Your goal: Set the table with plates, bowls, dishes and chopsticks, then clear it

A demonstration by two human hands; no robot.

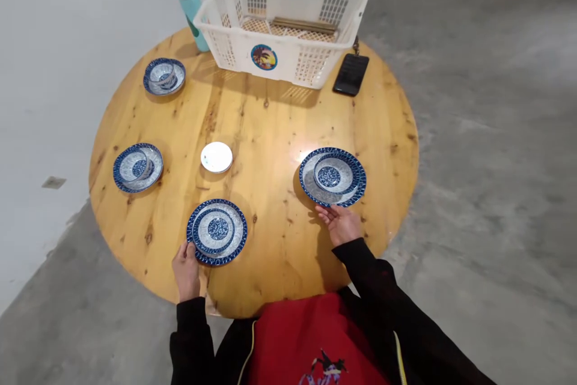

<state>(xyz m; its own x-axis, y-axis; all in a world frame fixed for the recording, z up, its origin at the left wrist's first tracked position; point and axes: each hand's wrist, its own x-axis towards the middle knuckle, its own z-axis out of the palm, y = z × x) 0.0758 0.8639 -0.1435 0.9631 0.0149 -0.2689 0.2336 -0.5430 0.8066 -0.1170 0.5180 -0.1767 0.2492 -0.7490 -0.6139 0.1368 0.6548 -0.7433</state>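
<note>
My left hand (186, 271) pinches the left rim of a blue-and-white plate (240, 232) on the near side of the table, thumb on top. A smaller round dish with a blue centre (218, 229) sits in this plate. On the right, my right hand (342, 226) is at the near rim of another blue-and-white plate (359, 181), its fingertips partly under the edge. That plate carries a bowl (329, 176) with a matching pattern. Between the two plates and farther back lies a small white dish (217, 157).
Two more patterned plates with bowls, a nearer set (137, 167) and a farther set (164, 76), stand along the left of the round wooden table (270, 193). At the back are a white plastic basket (279, 57) holding sticks, a turquoise bottle (192, 6) and a black phone (351, 74).
</note>
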